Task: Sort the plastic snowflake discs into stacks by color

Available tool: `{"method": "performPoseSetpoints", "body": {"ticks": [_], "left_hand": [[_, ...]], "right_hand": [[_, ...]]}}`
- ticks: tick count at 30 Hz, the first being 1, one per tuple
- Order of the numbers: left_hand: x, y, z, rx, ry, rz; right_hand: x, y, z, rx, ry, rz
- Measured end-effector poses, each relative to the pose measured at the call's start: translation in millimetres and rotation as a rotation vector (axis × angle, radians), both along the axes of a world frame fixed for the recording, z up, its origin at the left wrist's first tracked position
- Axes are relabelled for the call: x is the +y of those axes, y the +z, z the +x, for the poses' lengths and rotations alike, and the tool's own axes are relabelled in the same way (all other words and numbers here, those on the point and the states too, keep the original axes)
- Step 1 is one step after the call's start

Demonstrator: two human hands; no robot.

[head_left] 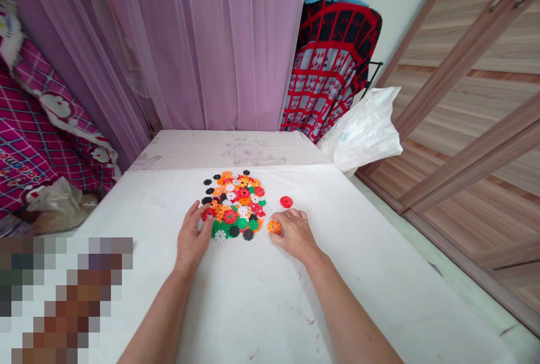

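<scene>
A pile of notched plastic discs (242, 192), shaped like small snowflakes in red, orange, green, white and black, lies on a white-covered table (261, 296). At the pile's left edge my left hand (194, 237) has its thumb and fingers closed about a red notched disc (208, 214); part of that disc is hidden. My right hand (297, 233), right of the pile, pinches an orange notched disc (275, 227) between thumb and fingers. Just beyond the right hand, a single red disc (286, 202) rests apart from the pile.
Floral cloth (244, 151) covers the table's far end, against a purple curtain (211, 43). A white plastic bag (363, 130) stands by the far right corner. Wooden cabinet doors (472, 122) are on the right, and a pink checked cloth (42, 122) hangs on the left.
</scene>
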State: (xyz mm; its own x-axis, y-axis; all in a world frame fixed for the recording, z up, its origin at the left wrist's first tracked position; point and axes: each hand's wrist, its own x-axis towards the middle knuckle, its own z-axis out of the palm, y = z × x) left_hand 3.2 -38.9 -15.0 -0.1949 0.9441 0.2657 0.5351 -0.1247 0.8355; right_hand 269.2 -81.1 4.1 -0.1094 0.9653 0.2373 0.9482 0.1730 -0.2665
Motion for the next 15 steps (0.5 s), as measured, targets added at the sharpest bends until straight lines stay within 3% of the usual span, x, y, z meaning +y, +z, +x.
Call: {"method": "performPoseSetpoints", "body": {"ticks": [8,15], "left_hand": [[0,-1.0,1,-0.012,0.0,0.021],[1,-2.0,0,-0.008,-0.008,0.01]], "right_hand": [[0,0.6,2,0.04,0.011,0.02],[41,10.8,11,0.079,0.063,0.016]]}}
